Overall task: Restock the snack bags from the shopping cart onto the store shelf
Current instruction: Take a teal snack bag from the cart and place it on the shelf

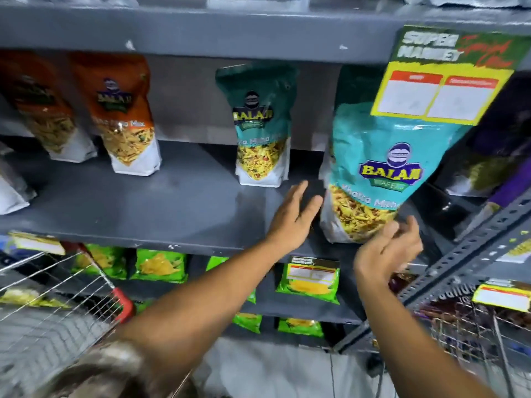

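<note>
A teal snack bag [382, 173] stands near the front edge of the grey shelf [143, 202], right of centre. My left hand [293, 219] hovers flat just to its left, fingers spread, holding nothing. My right hand [388, 251] is at the bag's lower right corner with fingers loosely apart, close to the bag or barely touching it. A second teal bag [261, 124] stands further back on the shelf. Two orange bags [123, 110] stand at the left. The wire shopping cart [57, 297] is at the lower left, with a yellowish bag inside.
A green and yellow price sign [448, 76] hangs over the teal bag's top. Green snack bags [158, 265] fill the lower shelves. Purple bags [494, 156] stand at the right. A perforated metal upright [471, 254] slants across the right.
</note>
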A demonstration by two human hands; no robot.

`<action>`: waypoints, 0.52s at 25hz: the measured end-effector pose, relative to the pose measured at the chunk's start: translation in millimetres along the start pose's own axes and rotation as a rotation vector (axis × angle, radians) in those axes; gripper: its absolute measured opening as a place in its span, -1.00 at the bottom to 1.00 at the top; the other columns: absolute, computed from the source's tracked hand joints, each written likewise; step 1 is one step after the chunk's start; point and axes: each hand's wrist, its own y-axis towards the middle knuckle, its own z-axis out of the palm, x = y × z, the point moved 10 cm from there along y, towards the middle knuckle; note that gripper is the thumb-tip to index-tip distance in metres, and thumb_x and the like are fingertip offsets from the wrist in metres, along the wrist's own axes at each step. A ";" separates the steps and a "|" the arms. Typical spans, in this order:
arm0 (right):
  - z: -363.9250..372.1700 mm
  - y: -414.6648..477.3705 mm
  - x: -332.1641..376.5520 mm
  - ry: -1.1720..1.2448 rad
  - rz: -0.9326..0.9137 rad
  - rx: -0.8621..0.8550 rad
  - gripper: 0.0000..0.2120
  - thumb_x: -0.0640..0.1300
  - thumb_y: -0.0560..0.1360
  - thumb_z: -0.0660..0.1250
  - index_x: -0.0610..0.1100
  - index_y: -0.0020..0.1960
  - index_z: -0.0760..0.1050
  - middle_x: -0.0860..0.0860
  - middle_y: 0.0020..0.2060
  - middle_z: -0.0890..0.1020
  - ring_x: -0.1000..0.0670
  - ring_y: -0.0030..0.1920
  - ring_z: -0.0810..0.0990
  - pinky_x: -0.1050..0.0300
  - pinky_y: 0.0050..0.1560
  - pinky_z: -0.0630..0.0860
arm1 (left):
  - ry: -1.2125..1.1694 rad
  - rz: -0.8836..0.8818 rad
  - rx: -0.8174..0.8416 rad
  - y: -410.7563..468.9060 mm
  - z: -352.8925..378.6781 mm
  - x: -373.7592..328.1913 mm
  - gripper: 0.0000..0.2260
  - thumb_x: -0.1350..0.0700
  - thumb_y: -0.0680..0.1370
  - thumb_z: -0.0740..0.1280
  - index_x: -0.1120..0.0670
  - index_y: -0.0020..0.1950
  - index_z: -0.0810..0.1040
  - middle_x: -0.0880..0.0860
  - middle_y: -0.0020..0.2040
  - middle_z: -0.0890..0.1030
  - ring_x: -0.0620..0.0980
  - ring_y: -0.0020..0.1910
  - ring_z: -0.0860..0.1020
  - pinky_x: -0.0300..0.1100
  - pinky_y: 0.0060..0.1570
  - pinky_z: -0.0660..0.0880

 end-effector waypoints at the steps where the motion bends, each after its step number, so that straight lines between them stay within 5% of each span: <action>1: 3.7 -25.3 4.1 -0.002 -0.085 0.050 -0.49 0.05 0.55 0.06 -0.25 0.38 0.23 -0.35 0.20 0.38 -0.24 0.24 0.34 -0.03 0.33 0.25 | 0.067 0.060 -0.064 -20.5 -33.6 9.5 -0.49 -0.15 0.58 0.16 0.05 0.47 0.27 -0.02 0.48 0.32 -0.10 0.46 0.24 -0.32 0.42 0.13; 3: 23.9 -77.9 5.9 -0.003 -0.199 0.255 -0.48 0.01 0.52 0.14 -0.28 0.36 0.23 -0.35 0.18 0.38 -0.23 0.20 0.35 0.01 0.31 0.25 | 0.205 0.142 -0.192 -69.8 -109.3 35.0 -0.51 -0.11 0.57 0.17 0.09 0.44 0.31 -0.08 0.43 0.31 -0.13 0.47 0.22 -0.46 0.41 0.05; 6: 92.6 -175.8 21.5 -0.038 -0.357 0.741 -0.53 0.02 0.49 0.17 -0.26 0.28 0.35 -0.27 0.12 0.47 -0.20 0.15 0.39 -0.05 0.25 0.28 | 0.420 -0.055 -0.470 -168.9 -257.4 106.4 -0.57 0.00 0.58 0.22 0.12 0.41 0.35 -0.06 0.39 0.34 -0.15 0.44 0.23 -0.47 0.40 0.05; 9: 157.4 -278.5 67.3 -0.002 -0.560 1.163 -0.59 0.04 0.47 0.21 -0.22 0.17 0.48 -0.19 0.08 0.54 -0.10 0.16 0.43 0.17 0.29 0.26 | 0.596 -0.423 -0.680 -278.1 -386.7 191.6 -0.60 0.10 0.58 0.29 0.22 0.37 0.37 0.18 0.37 0.44 0.10 0.40 0.36 -0.11 0.39 0.27; 11: 193.7 -340.4 98.6 0.003 -0.672 1.375 -0.67 0.01 0.45 0.28 -0.16 0.11 0.53 -0.12 0.05 0.57 -0.03 0.13 0.47 0.33 0.26 0.24 | 0.665 -0.718 -0.652 -342.7 -434.4 249.5 -0.55 0.13 0.56 0.32 0.28 0.39 0.34 0.33 0.36 0.42 0.27 0.35 0.39 0.07 0.33 0.32; 13: 226.9 -400.0 121.0 -0.004 -0.714 1.563 -0.73 -0.05 0.41 0.34 -0.12 0.07 0.56 -0.08 0.02 0.58 -0.01 0.08 0.52 0.38 0.21 0.27 | 0.796 -0.939 -0.345 -393.6 -442.5 305.6 -0.46 0.08 0.55 0.33 0.28 0.44 0.26 0.34 0.43 0.33 0.27 0.40 0.32 0.06 0.38 0.27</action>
